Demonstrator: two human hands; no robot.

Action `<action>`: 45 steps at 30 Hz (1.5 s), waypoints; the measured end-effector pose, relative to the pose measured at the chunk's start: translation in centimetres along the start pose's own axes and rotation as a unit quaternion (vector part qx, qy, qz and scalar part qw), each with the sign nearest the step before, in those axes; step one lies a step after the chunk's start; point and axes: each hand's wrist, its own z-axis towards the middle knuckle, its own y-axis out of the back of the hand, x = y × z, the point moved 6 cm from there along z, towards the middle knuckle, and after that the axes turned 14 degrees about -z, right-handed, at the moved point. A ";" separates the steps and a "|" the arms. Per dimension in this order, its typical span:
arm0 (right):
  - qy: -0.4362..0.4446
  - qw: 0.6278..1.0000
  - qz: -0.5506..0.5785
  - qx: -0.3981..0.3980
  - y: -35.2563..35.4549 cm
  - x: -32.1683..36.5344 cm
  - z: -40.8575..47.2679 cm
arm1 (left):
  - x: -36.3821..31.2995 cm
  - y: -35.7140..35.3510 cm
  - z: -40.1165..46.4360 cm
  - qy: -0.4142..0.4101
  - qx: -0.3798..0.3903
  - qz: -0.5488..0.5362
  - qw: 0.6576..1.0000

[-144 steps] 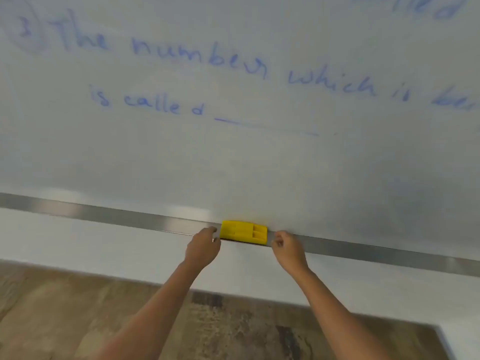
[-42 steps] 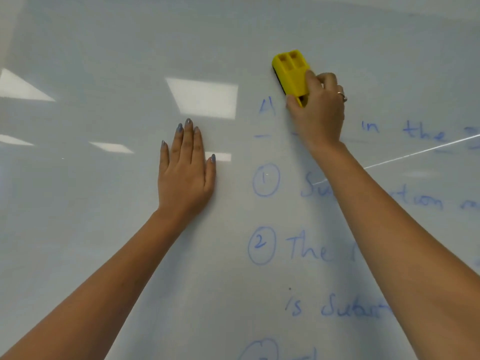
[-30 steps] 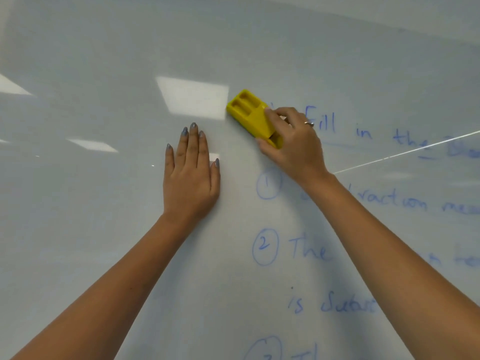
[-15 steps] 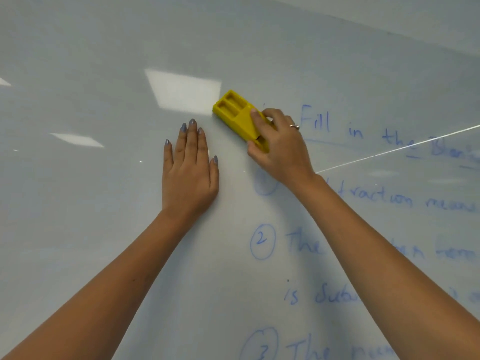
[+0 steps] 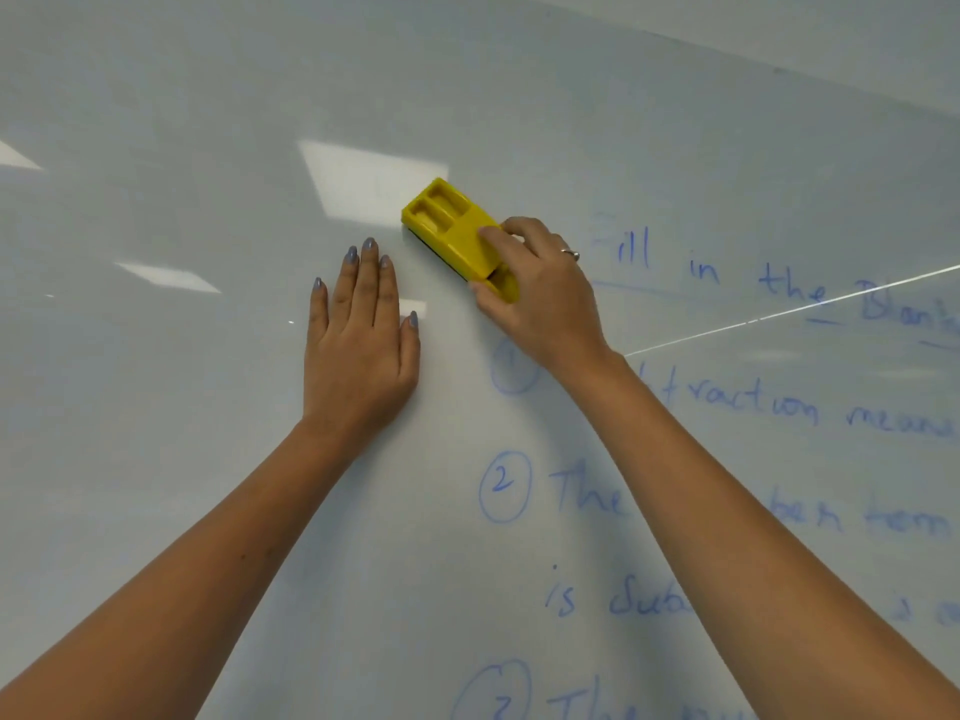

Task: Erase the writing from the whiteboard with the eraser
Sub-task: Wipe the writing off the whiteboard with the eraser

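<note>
The whiteboard point(image 5: 182, 459) fills the view. Blue writing point(image 5: 753, 407) runs in numbered lines across its right half, headed by a line reading "ill in the" point(image 5: 696, 262); the first letter of that line is faint. My right hand point(image 5: 545, 298) grips a yellow eraser point(image 5: 449, 226) and presses it flat on the board, tilted up to the left, just left of the heading. My left hand point(image 5: 361, 350) lies flat on the board with fingers together, to the left of the eraser and a little below it. My right forearm hides parts of the written lines.
Bright reflections of ceiling lights point(image 5: 363, 179) show on the board's upper left. The board's top edge point(image 5: 779, 70) runs across the upper right, with plain wall above it. A thin bright line point(image 5: 779, 311) crosses the right side.
My right hand took the eraser from the tray and brought it up to the heading. Over the last second the heading's first letter has faded. The left hand has stayed flat on the board.
</note>
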 end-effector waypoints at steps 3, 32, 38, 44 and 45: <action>-0.036 0.999 -0.011 -0.003 0.5 -2.1 0.5 | -0.1 0.0 -0.1 -0.001 0.000 0.003 1.000; -0.171 0.981 -0.076 0.044 2.2 -9.5 -0.7 | -0.3 0.0 0.0 0.008 0.017 0.021 1.000; 0.076 0.993 0.004 0.091 1.1 -2.2 -2.4 | -0.3 0.1 -0.1 0.013 0.045 0.036 0.998; -0.009 0.998 0.022 0.057 1.9 -6.2 -2.9 | -2.4 0.4 -4.1 0.004 0.067 0.015 0.998; -0.060 0.997 0.017 0.043 2.0 -7.3 -3.0 | -2.5 0.4 -4.9 0.011 0.066 0.007 0.998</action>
